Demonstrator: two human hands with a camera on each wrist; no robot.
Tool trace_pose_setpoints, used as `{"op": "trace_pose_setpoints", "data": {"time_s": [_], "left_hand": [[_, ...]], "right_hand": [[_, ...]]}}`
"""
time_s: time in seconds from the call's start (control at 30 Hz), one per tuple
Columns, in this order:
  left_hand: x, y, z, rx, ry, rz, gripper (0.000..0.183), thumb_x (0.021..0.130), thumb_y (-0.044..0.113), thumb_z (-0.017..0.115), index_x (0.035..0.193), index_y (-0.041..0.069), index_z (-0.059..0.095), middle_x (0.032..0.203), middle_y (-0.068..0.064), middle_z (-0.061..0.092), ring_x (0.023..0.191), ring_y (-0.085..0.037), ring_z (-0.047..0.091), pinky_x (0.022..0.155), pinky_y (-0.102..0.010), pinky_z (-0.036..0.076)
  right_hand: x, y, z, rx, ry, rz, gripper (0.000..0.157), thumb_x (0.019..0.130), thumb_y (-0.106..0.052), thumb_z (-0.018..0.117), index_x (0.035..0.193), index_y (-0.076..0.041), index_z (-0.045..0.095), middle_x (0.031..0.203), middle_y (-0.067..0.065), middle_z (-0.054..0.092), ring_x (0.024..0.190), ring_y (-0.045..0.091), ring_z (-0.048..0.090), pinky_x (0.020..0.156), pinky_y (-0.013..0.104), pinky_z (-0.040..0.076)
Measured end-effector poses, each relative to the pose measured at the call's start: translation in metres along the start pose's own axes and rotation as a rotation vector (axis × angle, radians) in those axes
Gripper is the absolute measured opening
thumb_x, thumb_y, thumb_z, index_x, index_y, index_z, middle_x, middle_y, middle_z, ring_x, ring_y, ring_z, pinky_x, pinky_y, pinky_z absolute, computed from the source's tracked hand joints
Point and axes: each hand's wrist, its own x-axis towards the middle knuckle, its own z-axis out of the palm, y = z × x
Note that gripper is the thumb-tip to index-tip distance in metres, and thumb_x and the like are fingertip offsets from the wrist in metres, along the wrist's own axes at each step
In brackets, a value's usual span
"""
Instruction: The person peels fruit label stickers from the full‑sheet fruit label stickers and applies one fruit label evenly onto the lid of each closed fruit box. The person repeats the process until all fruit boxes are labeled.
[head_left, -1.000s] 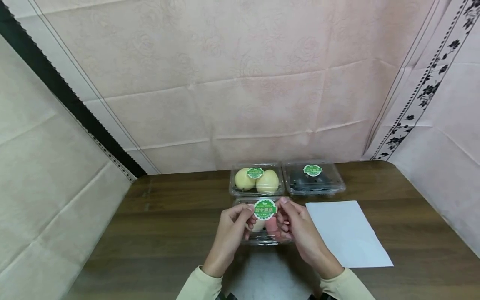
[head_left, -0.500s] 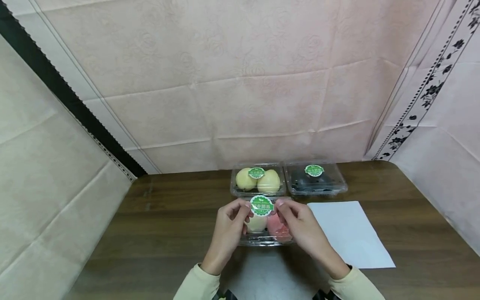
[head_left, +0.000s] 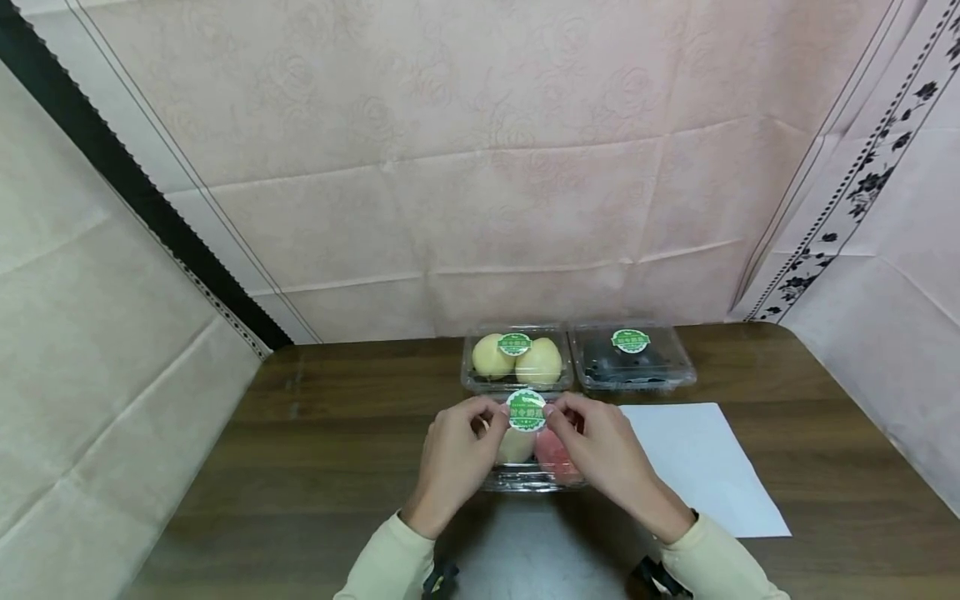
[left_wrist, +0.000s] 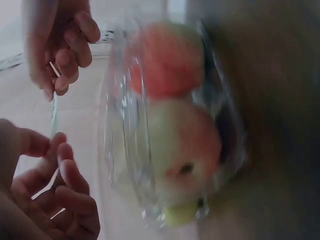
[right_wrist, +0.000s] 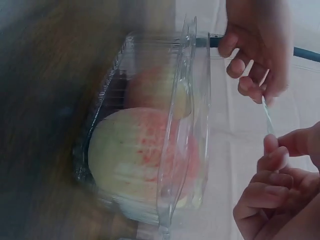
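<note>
Between both hands a round green and white sticker (head_left: pixel 527 410) is stretched, seen edge-on in the wrist views. My left hand (head_left: pixel 459 450) pinches its left edge between thumb and forefinger. On the opposite edge my right hand (head_left: pixel 606 446) pinches it likewise. Below and apart from the sticker stands a closed clear plastic box (head_left: pixel 525 478), partly hidden by the hands in the head view. Inside it lie a red peach (left_wrist: pixel 167 60) and a paler, red-blushed peach (left_wrist: pixel 182 147); the right wrist view shows the box's lid (right_wrist: pixel 182 125) from the side.
Behind stand two more clear boxes with similar stickers: one with pale yellow fruit (head_left: pixel 538 362), one with dark contents (head_left: pixel 628 363). White paper (head_left: pixel 708 475) lies right of the hands on the wooden table (head_left: pixel 337 467). A cloth wall (head_left: pixel 480 208) rises beyond the table.
The sticker, lower right a second ago, has shifted slightly up and left, and the hands have turned so its face tilts more. Both hands keep their pinch. The boxes stay in place.
</note>
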Motion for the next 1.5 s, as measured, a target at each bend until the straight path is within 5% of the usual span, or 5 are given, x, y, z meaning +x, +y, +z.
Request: {"op": "trace_pose_setpoints", "data": {"time_s": [0.2,0.57,0.83,1.13,1.5], "left_hand": [[0.006,0.000,0.001,0.300,-0.025,0.127,0.032,0.102,0.024,0.066,0.071,0.023,0.062,0.059,0.012,0.047,0.051,-0.003,0.041,0.043,-0.023,0.032],[0.012,-0.006,0.012,0.508,-0.091,0.195,0.033,0.105,0.023,0.063,0.073,0.014,0.067,0.057,0.006,0.050,0.045,-0.008,0.041,0.037,-0.026,0.031],[0.010,-0.006,0.019,0.727,-0.021,0.321,0.039,0.105,0.024,0.062,0.068,0.013,0.062,0.056,0.001,0.055,0.044,-0.014,0.052,0.035,-0.029,0.030],[0.008,-0.001,0.024,0.943,0.061,0.475,0.032,0.097,0.026,0.073,0.069,0.013,0.066,0.054,0.002,0.055,0.043,-0.010,0.049,0.035,-0.026,0.030],[0.007,0.004,0.026,1.032,-0.014,0.416,0.025,0.095,0.029,0.075,0.079,0.011,0.072,0.057,0.000,0.058,0.043,-0.010,0.046,0.036,-0.027,0.030]], "right_hand": [[0.007,0.008,0.002,-0.085,-0.054,-0.015,0.018,0.104,-0.018,0.067,0.088,-0.013,0.074,0.061,-0.008,0.053,0.053,0.009,0.043,0.049,0.027,0.034],[0.013,0.018,0.011,-0.271,-0.065,-0.051,0.018,0.102,-0.016,0.068,0.084,-0.014,0.072,0.061,-0.006,0.052,0.052,0.011,0.046,0.047,0.032,0.037],[0.012,0.016,0.013,-0.362,-0.060,-0.065,0.023,0.100,-0.016,0.071,0.077,-0.016,0.065,0.058,-0.005,0.048,0.053,0.013,0.046,0.045,0.033,0.037],[0.011,0.015,0.010,-0.420,-0.086,-0.071,0.020,0.099,-0.015,0.072,0.080,-0.016,0.067,0.059,-0.005,0.049,0.052,0.014,0.047,0.043,0.032,0.037],[0.014,0.015,0.010,-0.465,-0.106,-0.078,0.019,0.101,-0.019,0.070,0.083,-0.014,0.068,0.060,-0.004,0.050,0.052,0.015,0.047,0.043,0.032,0.038]]}}
